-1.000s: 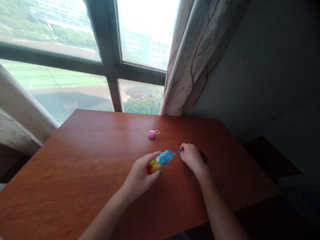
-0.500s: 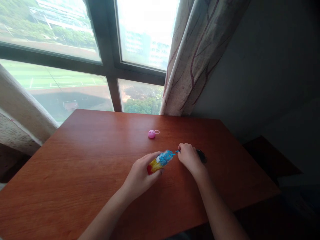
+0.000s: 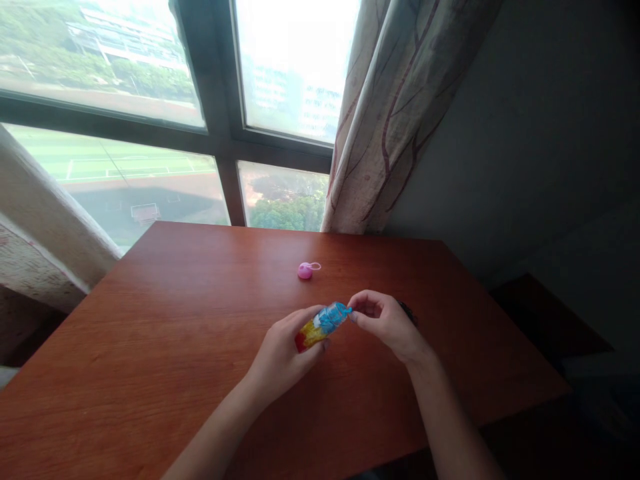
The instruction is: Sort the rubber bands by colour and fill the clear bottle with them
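Note:
My left hand (image 3: 280, 350) is wrapped round a clear tube (image 3: 321, 325) filled with layered red, yellow, white and blue bits, held tilted above the wooden table (image 3: 190, 347). At the tube's blue upper end, my right hand (image 3: 387, 320) pinches a small blue piece with thumb and forefinger. I cannot make out whether that piece touches the tube's mouth. A dark object (image 3: 407, 311) lies on the table, mostly hidden behind my right hand.
A small pink round item with a loop (image 3: 305, 270) lies further back on the table. A window (image 3: 210, 113) and a patterned curtain (image 3: 395, 113) stand behind the table. To the right of the table is a dark wall, and its right edge drops to shadow.
My right hand has lifted off the table and turned, bringing the small blue piece to the tube's upper end. My left hand and the tube stayed put.

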Motion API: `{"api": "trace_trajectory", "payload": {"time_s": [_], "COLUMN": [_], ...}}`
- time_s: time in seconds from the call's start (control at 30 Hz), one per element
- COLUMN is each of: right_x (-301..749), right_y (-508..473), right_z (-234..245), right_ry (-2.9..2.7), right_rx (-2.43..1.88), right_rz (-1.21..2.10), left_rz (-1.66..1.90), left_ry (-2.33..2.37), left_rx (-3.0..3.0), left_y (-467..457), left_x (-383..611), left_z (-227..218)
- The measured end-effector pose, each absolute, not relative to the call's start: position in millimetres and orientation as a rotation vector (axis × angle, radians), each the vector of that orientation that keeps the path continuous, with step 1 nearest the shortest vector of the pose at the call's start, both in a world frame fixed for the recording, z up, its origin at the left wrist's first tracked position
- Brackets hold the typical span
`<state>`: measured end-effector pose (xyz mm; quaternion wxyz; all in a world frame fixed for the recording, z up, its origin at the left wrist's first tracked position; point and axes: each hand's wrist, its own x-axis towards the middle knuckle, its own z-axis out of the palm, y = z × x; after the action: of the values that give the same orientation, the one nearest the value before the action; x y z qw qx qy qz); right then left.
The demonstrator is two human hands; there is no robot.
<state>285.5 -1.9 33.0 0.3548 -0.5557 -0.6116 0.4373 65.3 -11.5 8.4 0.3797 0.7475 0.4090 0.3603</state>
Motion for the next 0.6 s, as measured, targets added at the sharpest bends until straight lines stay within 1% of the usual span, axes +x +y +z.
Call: {"api": "trace_trajectory", "payload": {"time_s": [0.1,0.27,0.43,0.6], "right_x": [280.4,277.2,275.8,271.0], "right_y": [-11.1,-8.1,-7.3,-12.9], "right_z": [44.9,52.5,60.3,77.1], "right_ry": [-1.41,-1.533,-1.697,-1.87], "right_rx": [-1.304,-1.323,-1.355,-1.373], "right_rz": [1.221,1.221,1.126,0.905], "left_rz": [0.923,0.914,0.918,0.948], "left_ry": [1.027,0.999,0.972,0.985], "left_rx": [1.922,1.948,1.958,1.95], "left_y": [-12.3,-12.2,-12.2,-12.6], "left_x": [65.7,65.5,64.9,65.0], "left_z": [6.7,3.7,4.3,6.1]}}
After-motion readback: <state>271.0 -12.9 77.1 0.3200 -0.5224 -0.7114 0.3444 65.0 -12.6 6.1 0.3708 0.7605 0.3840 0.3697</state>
